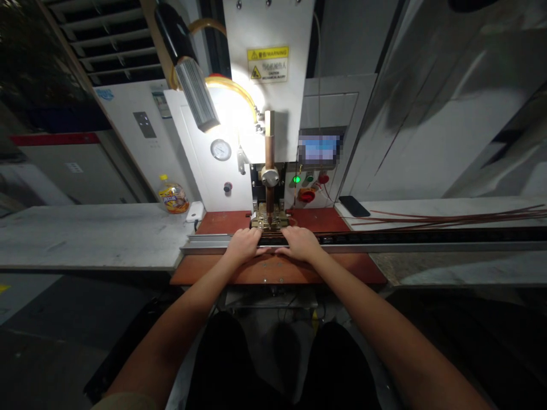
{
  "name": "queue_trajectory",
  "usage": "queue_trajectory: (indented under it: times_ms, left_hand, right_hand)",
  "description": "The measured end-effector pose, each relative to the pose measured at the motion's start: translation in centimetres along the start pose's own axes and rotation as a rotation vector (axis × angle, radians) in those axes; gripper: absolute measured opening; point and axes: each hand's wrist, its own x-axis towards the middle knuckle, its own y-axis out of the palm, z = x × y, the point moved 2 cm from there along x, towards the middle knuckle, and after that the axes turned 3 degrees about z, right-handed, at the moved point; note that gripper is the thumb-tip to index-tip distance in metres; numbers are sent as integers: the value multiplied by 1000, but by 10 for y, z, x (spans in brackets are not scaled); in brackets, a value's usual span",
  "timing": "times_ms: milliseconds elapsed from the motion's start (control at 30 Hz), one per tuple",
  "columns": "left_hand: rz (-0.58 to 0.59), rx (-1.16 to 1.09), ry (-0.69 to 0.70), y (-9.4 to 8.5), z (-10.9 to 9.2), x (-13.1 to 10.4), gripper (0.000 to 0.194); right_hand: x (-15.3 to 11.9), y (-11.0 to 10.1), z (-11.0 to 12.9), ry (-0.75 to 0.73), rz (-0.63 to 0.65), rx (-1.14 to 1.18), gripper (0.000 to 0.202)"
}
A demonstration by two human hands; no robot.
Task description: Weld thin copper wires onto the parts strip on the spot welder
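Observation:
Below a copper-coloured electrode rod [269, 149], a long metal rail [207, 241] runs across the work surface. My left hand [244, 245] is closed over the rail just left of the rod's tip, fingers on top and thumb along the front. Mirroring it on the right, my right hand [301, 244] grips the same rail, its thumb pointing inward. A small gap separates the two thumbs. Right behind my fingertips sits a brass-coloured fixture [280, 216] under the rod. Thin dark strips lie along the rail, and my fingers partly cover them.
Reddish-brown boards [273, 269] lie under and in front of the rail. Thin brown rods [461, 218] extend to the right, near a black phone [354, 206]. A bottle [173, 195] and a white device [195, 212] stand left. A lamp [196, 94] shines from above.

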Motion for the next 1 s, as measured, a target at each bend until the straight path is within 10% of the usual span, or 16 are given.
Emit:
queue_trajectory:
  times_ms: [1000]
  left_hand:
    - [111,-23,92,-28,-25,23,65]
  right_hand:
    - [8,0,-2,-37,105,-47,61]
